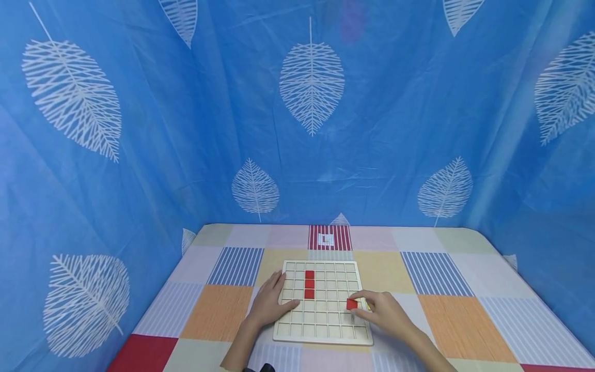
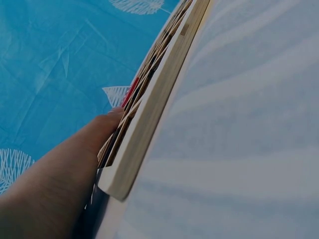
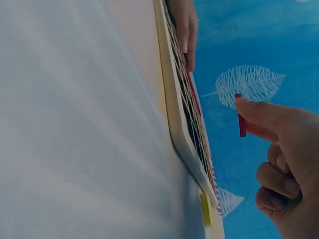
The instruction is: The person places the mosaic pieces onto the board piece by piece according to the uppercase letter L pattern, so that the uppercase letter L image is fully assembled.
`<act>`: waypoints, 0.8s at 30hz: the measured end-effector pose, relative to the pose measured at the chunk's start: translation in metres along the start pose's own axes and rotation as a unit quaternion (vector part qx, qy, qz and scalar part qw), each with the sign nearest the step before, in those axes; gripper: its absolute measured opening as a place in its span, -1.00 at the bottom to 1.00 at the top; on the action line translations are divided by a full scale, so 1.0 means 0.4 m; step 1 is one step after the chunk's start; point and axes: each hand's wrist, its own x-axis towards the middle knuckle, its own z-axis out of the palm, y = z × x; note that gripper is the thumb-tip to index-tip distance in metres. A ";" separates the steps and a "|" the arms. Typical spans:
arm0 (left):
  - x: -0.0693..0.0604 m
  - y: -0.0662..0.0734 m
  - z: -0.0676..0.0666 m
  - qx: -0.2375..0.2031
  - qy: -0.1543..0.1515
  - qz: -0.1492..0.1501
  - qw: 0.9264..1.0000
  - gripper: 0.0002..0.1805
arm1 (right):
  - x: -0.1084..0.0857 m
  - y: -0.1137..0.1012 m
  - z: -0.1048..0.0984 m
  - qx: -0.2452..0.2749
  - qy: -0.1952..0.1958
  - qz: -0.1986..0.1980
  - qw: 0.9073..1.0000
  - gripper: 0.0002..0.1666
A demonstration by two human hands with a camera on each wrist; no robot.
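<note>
A pale wooden grid board [image 1: 323, 340] lies on the patterned tablecloth, and three red square tiles [image 1: 309, 284] fill a short column of its cells. My left hand [image 1: 268, 304] rests along the board's left edge with fingers extended and its thumb over the grid. Between thumb and index finger, my right hand [image 1: 385, 312] pinches another red square tile [image 1: 351, 304] above the board's right side. In the right wrist view that tile [image 3: 240, 115] is seen edge-on, apart from the board, while the other fingers curl in.
A yellow piece [image 3: 206, 210] sits by the board's right edge, mostly hidden behind the right hand in the head view. Toward the far table edge lies a small white card [image 1: 325, 239] with a red mark. Blue leaf-print curtains [image 1: 311, 155] enclose the table.
</note>
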 end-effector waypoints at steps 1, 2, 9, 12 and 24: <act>0.001 -0.001 0.000 -0.003 0.000 0.000 1.000 0.02 | 0.009 -0.004 0.009 0.004 -0.001 0.000 1.000 -0.68; 0.001 -0.002 0.001 -0.003 0.001 0.002 1.000 0.01 | 0.018 -0.008 0.017 0.010 -0.004 0.005 1.000 -0.68; -0.003 -0.010 -0.001 -0.002 0.019 0.035 0.999 -0.23 | 0.067 -0.041 0.076 0.021 -0.023 0.015 0.999 -0.64; -0.005 -0.009 -0.003 0.003 0.015 0.032 0.999 -0.25 | 0.090 -0.061 0.101 0.019 -0.027 0.003 0.999 -0.64; -0.006 -0.009 -0.005 0.006 0.014 0.039 0.999 -0.26 | 0.145 -0.089 0.177 -0.014 -0.050 -0.036 0.998 -0.72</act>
